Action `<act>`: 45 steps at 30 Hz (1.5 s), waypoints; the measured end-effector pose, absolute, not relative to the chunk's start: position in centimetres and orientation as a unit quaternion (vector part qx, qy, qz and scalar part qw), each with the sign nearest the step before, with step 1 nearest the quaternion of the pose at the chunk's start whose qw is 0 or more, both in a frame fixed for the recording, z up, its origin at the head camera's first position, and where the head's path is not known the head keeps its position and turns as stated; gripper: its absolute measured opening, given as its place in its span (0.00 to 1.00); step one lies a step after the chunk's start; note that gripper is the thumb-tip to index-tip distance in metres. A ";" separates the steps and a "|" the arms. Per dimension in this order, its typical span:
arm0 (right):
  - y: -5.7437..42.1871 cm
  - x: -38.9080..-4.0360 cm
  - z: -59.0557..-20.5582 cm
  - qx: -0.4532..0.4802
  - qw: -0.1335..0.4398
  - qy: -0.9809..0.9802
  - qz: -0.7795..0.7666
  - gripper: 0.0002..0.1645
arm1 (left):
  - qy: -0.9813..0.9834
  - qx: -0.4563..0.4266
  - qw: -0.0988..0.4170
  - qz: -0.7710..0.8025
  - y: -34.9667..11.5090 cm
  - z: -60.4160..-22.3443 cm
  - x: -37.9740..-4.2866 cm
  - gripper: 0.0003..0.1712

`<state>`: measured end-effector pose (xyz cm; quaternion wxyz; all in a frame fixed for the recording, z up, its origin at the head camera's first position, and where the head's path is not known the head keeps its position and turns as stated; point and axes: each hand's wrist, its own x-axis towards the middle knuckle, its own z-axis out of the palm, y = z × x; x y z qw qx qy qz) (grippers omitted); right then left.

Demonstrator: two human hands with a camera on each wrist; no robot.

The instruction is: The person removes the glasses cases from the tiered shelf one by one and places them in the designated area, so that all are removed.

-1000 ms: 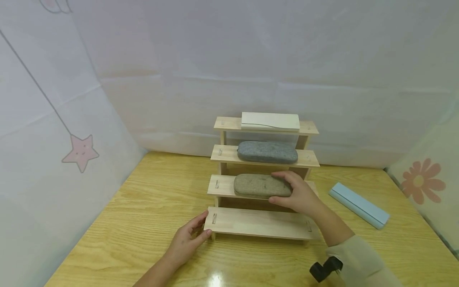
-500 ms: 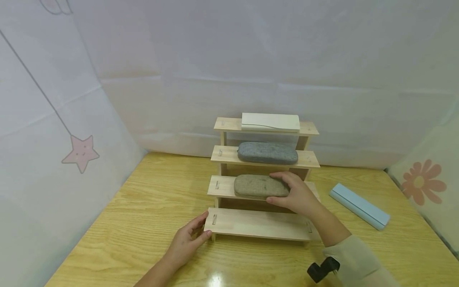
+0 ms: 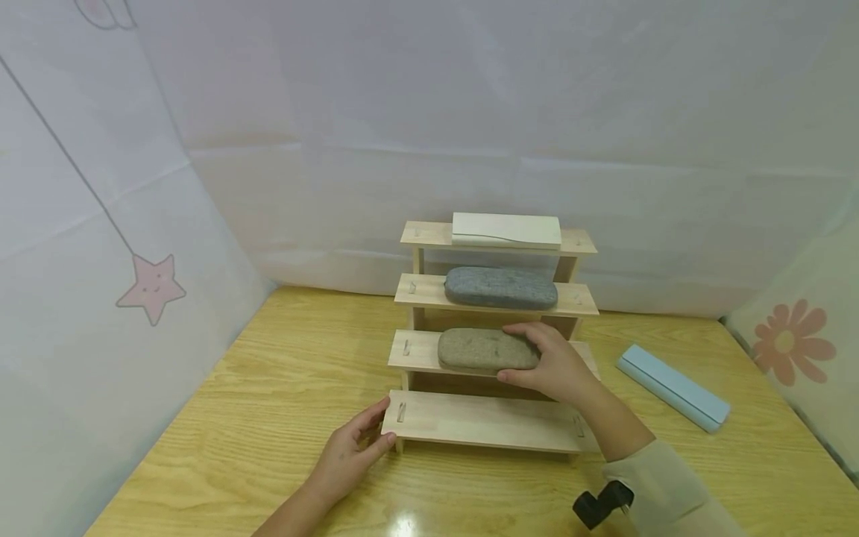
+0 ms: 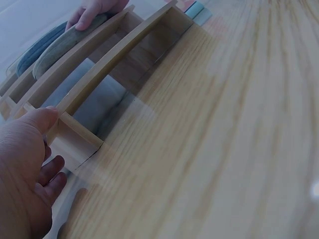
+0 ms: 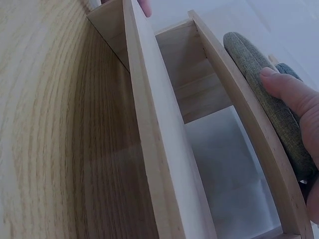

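A stepped wooden display rack (image 3: 486, 421) stands on the table, its tiers rising toward the back. My left hand (image 3: 349, 455) grips the left end of its lowest shelf, thumb at the front corner, as the left wrist view also shows. On the second tier from the bottom lies an olive-beige fabric glasses case (image 3: 479, 349). My right hand (image 3: 557, 365) holds the right part of this case, thumb (image 5: 279, 84) on its front side and fingers over the back. That covers the case's right end. A grey-blue glasses case (image 3: 499, 287) lies one tier higher, and a white one (image 3: 505, 229) on top.
A light blue glasses case (image 3: 673, 387) lies slantwise on the wooden table (image 3: 282, 373), right of the rack. White cloth (image 3: 429, 112) with printed figures hangs behind and at both sides. A black device (image 3: 602, 503) sits at the right wrist by the sleeve.
My right hand has shifted slightly to the left along the beige glasses case. The left hand keeps its place at the lowest shelf, and the cases stay where they were.
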<state>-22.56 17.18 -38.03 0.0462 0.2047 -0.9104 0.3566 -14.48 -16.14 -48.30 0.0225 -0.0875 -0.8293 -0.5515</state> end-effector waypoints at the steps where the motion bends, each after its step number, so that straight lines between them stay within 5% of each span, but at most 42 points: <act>1: 17.2 -22.6 -38.1 0.205 0.047 -0.910 0.358 0.44 | -0.829 -0.088 0.023 -0.552 -16.1 -48.3 -14.5 0.33; 45: 18.9 -21.4 -37.1 0.161 0.036 -0.906 0.391 0.46 | -0.831 -0.087 0.020 -0.548 -16.1 -48.1 -14.4 0.33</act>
